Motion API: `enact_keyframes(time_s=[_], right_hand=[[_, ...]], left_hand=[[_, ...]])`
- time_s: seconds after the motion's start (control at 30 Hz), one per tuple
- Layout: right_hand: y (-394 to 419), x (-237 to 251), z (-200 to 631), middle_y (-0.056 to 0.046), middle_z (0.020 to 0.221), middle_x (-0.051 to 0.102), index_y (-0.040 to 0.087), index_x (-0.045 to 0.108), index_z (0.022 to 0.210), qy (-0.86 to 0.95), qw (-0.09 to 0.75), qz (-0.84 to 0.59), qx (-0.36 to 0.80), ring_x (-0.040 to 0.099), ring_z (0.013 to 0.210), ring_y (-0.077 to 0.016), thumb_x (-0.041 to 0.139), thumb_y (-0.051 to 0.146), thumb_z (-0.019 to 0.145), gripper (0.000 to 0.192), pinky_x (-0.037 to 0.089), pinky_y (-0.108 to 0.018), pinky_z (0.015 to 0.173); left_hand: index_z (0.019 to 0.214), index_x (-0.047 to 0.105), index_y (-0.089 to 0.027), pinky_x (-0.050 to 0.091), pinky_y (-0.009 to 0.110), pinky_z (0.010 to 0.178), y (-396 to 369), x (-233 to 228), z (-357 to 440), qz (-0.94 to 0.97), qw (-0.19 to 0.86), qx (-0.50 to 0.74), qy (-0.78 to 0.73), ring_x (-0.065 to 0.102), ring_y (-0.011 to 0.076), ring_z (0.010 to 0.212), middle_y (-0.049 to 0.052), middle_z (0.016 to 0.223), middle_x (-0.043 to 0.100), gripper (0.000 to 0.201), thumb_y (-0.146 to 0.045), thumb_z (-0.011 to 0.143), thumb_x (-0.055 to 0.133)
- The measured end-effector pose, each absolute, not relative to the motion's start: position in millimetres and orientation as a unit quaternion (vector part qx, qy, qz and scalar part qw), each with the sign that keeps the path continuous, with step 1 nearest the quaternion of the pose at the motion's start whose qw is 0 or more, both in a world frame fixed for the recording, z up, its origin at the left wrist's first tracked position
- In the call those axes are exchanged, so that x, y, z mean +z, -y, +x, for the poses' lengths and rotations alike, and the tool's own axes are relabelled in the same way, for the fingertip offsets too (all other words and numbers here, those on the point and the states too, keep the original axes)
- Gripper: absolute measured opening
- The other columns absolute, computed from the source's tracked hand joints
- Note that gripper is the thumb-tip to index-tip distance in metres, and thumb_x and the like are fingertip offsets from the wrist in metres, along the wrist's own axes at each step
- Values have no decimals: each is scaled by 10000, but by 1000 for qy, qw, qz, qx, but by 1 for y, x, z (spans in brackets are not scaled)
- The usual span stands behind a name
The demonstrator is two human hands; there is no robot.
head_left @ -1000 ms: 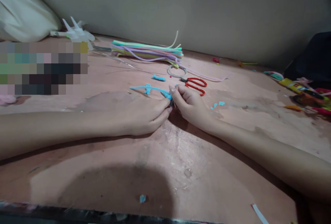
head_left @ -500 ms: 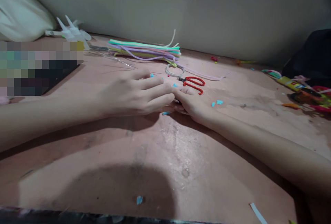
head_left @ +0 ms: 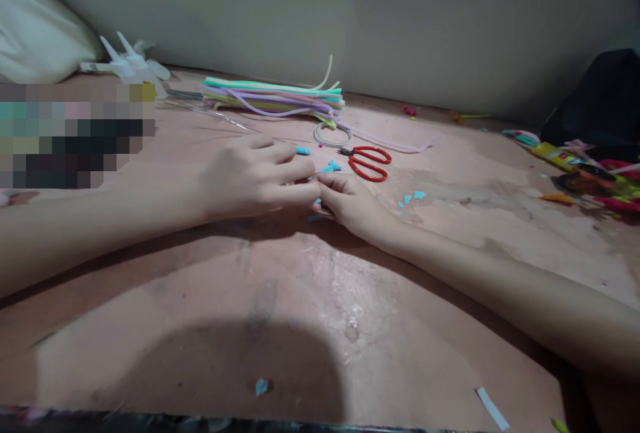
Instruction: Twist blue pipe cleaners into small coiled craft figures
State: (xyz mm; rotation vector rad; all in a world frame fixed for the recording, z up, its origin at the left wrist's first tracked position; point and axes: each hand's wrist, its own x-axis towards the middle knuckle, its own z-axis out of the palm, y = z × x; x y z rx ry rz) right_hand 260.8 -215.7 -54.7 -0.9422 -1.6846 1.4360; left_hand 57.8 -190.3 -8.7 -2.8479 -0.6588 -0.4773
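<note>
My left hand reaches in from the left with its fingers bent over, the thumb hidden beneath. Its fingertips meet those of my right hand, which is closed in a pinch. A bit of a small blue piece shows between the fingertips; its shape is mostly covered. Just beyond the hands lie a fuzzy blue piece and a short blue stub. Red-handled scissors rest behind my right hand. More blue scraps lie to its right.
A bundle of pastel pipe cleaners lies at the back, with a pale ring in front. White nozzle-like plastic parts stand back left. Colourful craft pieces and a dark bag-like shape sit at right. A white strip lies near the front.
Both hands appear slightly further left as the view shifts. My right hand's fingers are drawn in more tightly, and more of the blue piece beyond the fingertips shows.
</note>
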Motion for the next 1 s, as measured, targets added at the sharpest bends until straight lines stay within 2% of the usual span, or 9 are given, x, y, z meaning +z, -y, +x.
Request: enact_keyframes(time_s=[0.13,0.27,0.33,0.43,0.53,0.67,0.83,1.0], right_hand=[[212,-56,258,55,678,472,201,542,752,636,361,-371,573,374,584,-90,626,427,1039,374,336,-239,572],[214,-47,257,44,634,452,215,502,730,630,340,-400,572,366,530,-96,493,480,1125,476,319,-255,525],[216,-43,261,42,615,441,221,478,721,653,329,-399,554,368,518,-98,453,560,1135,536,309,-259,506],[218,-39,268,43,648,502,213,544,805,715,324,-366,501,421,552,-96,531,646,1092,519,331,-243,520],[217,-38,273,40,682,559,205,605,872,757,320,-342,455,494,609,-99,622,652,1047,480,358,-231,555],[213,-39,273,39,642,557,200,595,778,744,318,-356,467,515,592,-99,664,688,999,540,362,-234,544],[211,-38,275,35,632,569,193,636,817,748,307,-374,455,506,579,-106,654,701,996,539,346,-236,538],[211,-36,277,4,682,638,177,653,793,804,282,-370,371,543,649,-122,618,556,1056,463,353,-266,617]], left_hand=[[944,671,-228,346,317,595,184,-29,53,-954,100,-215,184,503,171,667,51,877,650,381,-348,1140,367],[969,650,-208,422,267,638,177,-39,50,-947,17,-231,221,555,148,698,58,964,666,385,-418,1148,381],[938,636,-214,450,272,687,173,-41,48,-941,-36,-239,236,598,160,747,50,932,672,377,-410,1148,392],[893,602,-203,455,267,681,169,-43,47,-928,-111,-258,244,600,161,735,28,825,660,389,-403,1150,390],[936,601,-198,477,268,692,171,-45,49,-930,-168,-234,227,631,162,743,31,853,695,342,-368,1140,385],[908,571,-212,479,289,701,179,-43,53,-932,-138,-200,270,648,182,775,55,882,709,313,-348,1110,373],[897,552,-211,468,298,667,184,-43,54,-931,-122,-191,287,620,180,719,55,858,691,287,-343,1085,380],[908,600,-221,426,294,636,184,-48,50,-934,-82,-189,293,609,172,677,35,819,695,246,-378,1067,498]])
